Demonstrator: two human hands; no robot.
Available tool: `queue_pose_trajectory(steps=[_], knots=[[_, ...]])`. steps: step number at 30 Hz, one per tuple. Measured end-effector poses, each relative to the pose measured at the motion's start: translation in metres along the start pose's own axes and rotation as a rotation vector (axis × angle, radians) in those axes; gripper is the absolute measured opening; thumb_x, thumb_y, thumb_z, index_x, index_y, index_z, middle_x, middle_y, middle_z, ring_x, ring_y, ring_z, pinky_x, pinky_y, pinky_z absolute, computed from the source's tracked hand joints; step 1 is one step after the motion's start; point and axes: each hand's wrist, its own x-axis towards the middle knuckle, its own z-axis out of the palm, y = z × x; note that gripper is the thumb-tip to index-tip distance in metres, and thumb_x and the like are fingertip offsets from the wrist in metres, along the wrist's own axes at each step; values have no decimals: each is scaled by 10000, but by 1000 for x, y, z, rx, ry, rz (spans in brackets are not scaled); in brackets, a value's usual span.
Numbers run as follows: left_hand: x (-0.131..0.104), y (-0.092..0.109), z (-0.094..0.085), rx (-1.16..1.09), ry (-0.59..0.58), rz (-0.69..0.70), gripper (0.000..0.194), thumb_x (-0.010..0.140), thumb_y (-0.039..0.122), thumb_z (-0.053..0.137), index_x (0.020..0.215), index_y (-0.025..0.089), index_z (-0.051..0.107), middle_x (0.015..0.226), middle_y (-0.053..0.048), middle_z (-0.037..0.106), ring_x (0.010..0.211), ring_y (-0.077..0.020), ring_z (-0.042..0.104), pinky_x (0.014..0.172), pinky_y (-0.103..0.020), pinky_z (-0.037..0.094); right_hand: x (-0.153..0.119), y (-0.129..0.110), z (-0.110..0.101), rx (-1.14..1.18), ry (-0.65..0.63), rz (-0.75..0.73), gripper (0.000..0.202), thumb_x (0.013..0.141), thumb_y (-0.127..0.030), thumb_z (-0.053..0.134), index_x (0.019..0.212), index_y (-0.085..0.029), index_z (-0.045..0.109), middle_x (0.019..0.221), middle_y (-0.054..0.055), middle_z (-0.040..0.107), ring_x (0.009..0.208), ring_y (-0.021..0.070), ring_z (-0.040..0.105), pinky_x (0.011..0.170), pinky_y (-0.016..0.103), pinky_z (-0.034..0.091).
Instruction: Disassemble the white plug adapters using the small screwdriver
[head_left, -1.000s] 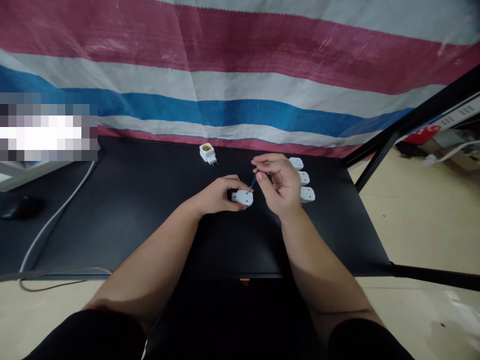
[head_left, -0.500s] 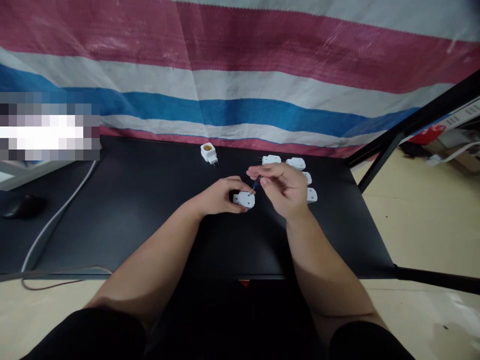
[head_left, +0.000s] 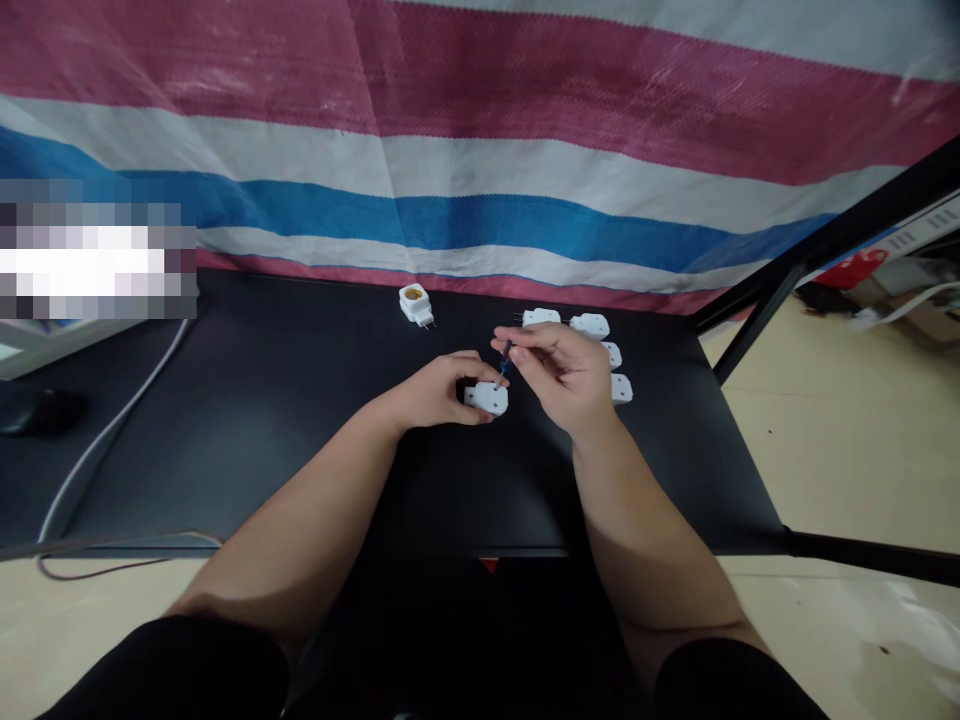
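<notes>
A white plug adapter with small dark holes (head_left: 489, 398) lies on the black table, its holed face up. My left hand (head_left: 442, 392) grips it from the left between thumb and fingers. My right hand (head_left: 562, 372) pinches a small dark-blue screwdriver (head_left: 505, 363) between thumb and fingers. The screwdriver's tip is at a hole on the adapter's upper edge. Beyond my right hand sit several similar white adapters, one of them with its prongs pointing left (head_left: 541, 317). My right hand partly hides some of them.
One white adapter with a round yellowish socket (head_left: 415, 300) sits at the back of the black table (head_left: 300, 350). A black mouse (head_left: 43, 411) and a grey cable (head_left: 112, 425) are at the left. A black metal frame (head_left: 780, 285) stands at the right, before a striped sheet.
My right fingers have shifted slightly around the screwdriver, which now stands more upright and shows more of its handle. My left hand still holds the adapter in place.
</notes>
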Motion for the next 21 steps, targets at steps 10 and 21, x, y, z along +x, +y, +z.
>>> queue_pose_trajectory(steps=[10, 21], knots=[[-1, 1, 0, 8, -10, 0, 441, 803, 254, 922, 1233, 225, 832, 1082, -57, 675, 949, -198, 676, 821, -321, 555, 0, 4, -6, 13, -10, -91, 145, 1043, -199, 680, 1129, -278, 766, 1116, 52, 827, 1013, 237, 822, 876, 459, 690], [-1, 1, 0, 4, -11, 0, 445, 805, 248, 912, 1240, 215, 827, 1074, -59, 680, 922, -191, 680, 811, -327, 565, 2, 5, -4, -79, 70, -132, 56, 1016, -226, 727, 1035, -279, 723, 1052, 45, 762, 968, 234, 761, 833, 464, 654]])
